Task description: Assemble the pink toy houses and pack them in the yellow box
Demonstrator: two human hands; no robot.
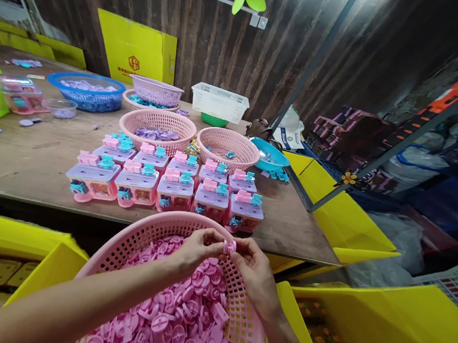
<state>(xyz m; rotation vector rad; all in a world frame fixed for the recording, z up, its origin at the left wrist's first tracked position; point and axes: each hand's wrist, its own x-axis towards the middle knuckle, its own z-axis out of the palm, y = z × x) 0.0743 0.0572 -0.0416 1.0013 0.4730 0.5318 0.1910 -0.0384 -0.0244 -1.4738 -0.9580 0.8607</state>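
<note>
My left hand (201, 248) and my right hand (254, 272) meet above the right rim of a large pink basket (154, 222). Between their fingertips they pinch a small pink plastic part (228, 246); its exact shape is partly covered by the fingers. Loose pink round plastic pieces (172, 318) fill much of the basket below. Just beyond the rim, on the table, stand two rows of toy boxes (175, 186) with lilac tops, pink bases, and pink and blue pieces lying on top.
A pink basket of lilac parts (159, 118), another pink basket (229, 139), a blue bowl (269, 154) and a blue basket (91, 103) stand on the wooden table (44, 174). Open yellow cartons (393, 325) flank me on both sides. A metal post (327, 56) slants up at right.
</note>
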